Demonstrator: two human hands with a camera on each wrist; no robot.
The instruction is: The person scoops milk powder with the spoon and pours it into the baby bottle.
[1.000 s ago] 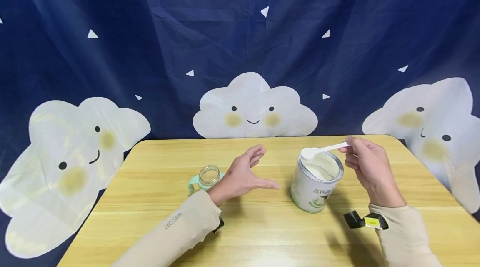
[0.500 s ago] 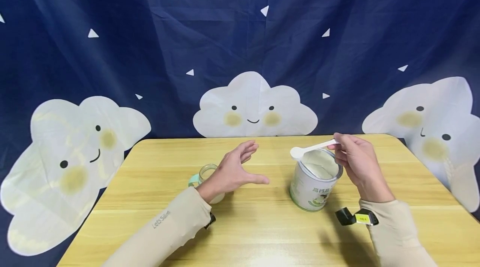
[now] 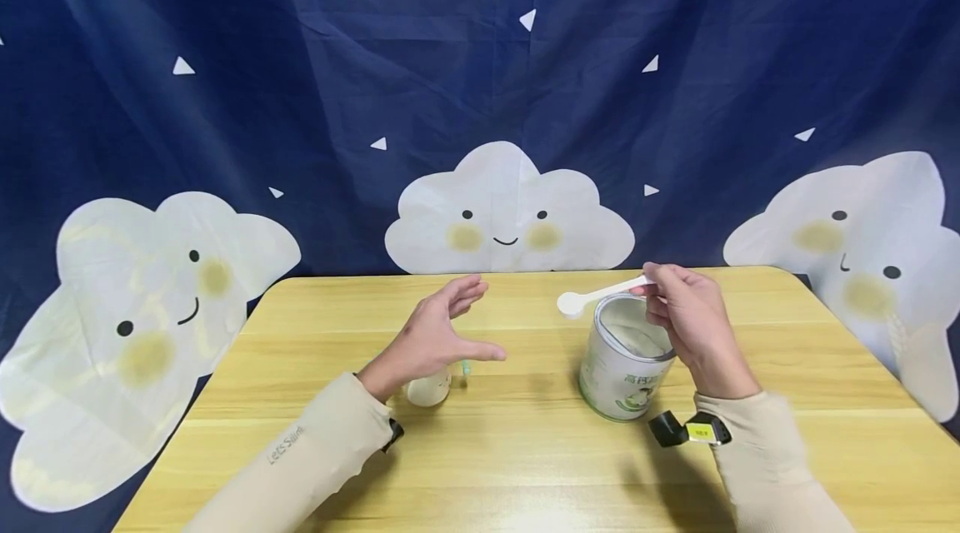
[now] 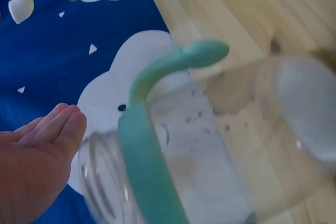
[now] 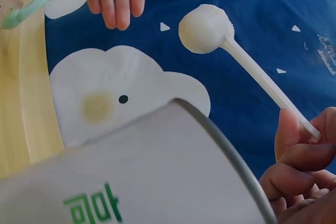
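My right hand [image 3: 692, 323] pinches the handle end of a white measuring scoop [image 3: 572, 304] over the left rim of an open milk powder can [image 3: 624, 375]. In the right wrist view the scoop's rounded bowl [image 5: 206, 29] points away from the fingers, above the can's rim. Pale powder shows inside the can. My left hand [image 3: 429, 337] holds nothing; its fingers and thumb are spread apart. Below and behind it stands a clear bottle [image 3: 429, 390], mostly hidden in the head view. The left wrist view shows its mint green handle [image 4: 147, 156] and open threaded neck, right beside the fingers.
A light wooden table [image 3: 517, 458] carries the can and the bottle, set apart from each other. Behind its far edge hangs a dark blue curtain [image 3: 420, 42] printed with white clouds. Each sleeved wrist wears a small black device [image 3: 690, 430].
Scoop and right hand have moved left, from over the can's opening to its left rim. The left hand has shifted left over the bottle, now covering its neck. The can stays put.
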